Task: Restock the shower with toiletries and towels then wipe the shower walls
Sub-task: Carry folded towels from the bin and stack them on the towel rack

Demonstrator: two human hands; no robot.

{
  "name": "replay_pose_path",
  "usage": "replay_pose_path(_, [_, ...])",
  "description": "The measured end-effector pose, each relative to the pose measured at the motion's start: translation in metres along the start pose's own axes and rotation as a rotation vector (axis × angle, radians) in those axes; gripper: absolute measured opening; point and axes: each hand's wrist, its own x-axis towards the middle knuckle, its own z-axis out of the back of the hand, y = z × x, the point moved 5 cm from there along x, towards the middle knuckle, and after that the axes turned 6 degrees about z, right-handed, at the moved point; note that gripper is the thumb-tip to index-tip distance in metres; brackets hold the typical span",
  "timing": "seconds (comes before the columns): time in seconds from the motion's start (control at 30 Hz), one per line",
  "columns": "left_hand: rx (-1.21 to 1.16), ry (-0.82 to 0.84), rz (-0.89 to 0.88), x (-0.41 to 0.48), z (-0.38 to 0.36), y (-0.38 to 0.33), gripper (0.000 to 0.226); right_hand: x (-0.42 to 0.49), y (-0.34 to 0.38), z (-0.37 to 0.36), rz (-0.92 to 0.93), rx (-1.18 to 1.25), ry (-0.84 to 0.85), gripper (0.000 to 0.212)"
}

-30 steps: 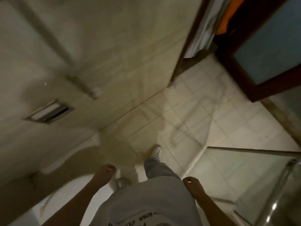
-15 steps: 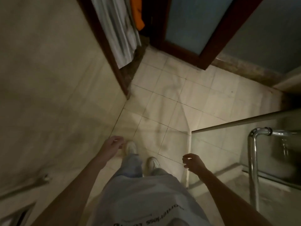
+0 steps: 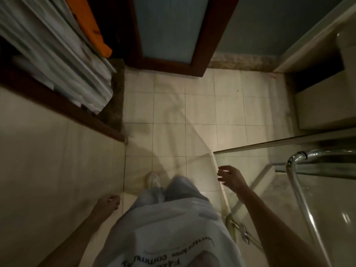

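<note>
The shower's glass door [image 3: 256,157] stands just beside my right grip [image 3: 230,178], whose fingers are spread, loosely bent and holding nothing. My left grip [image 3: 107,204] hangs by the wall [image 3: 57,160], loosely curled and empty, with stacked white linens [image 3: 57,54] far ahead.

Upside-down black lettering on the shirt [image 3: 165,236], unreadably blurred.

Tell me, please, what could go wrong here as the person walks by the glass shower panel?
1. The right hand hangs close to the bare edge of the glass shower panel and might knock against it.
2. The room is dim and the tiled floor looks glossy, so a slip is possible.
</note>
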Motion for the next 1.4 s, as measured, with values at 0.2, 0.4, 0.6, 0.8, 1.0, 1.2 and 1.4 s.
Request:
replay_pose_path(0.2, [0.235,0.076,-0.019,0.027,0.021,-0.080,0.021,0.015,-0.021,-0.014,-0.146,0.049,-0.057,0.018])
replay_pose_path(0.4, [0.362,0.060,-0.132,0.059,0.016,-0.237,0.014,0.041,-0.029,-0.028,-0.363,0.173,-0.044,0.013])
replay_pose_path(0.6, [0.439,0.093,-0.262,0.069,-0.002,-0.435,0.014,0.092,0.021,-0.008,-0.462,0.320,-0.064,0.018])
replay_pose_path(0.8, [0.423,0.084,-0.420,0.081,-0.030,-0.612,0.014,0.158,0.100,0.047,-0.364,0.399,-0.139,0.023])
replay_pose_path(1.0, [0.466,0.123,-0.430,0.104,-0.068,-0.710,0.004,0.223,0.173,0.119,-0.209,0.346,-0.173,0.029])
replay_pose_path(1.2, [0.639,0.168,-0.408,0.130,-0.106,-0.769,0.015,0.260,0.193,0.205,-0.228,0.358,-0.327,0.025])
replay_pose_path(1.4, [0.861,0.232,-0.436,0.129,-0.147,-0.853,0.011,0.265,0.185,0.270,-0.384,0.377,-0.453,0.028])
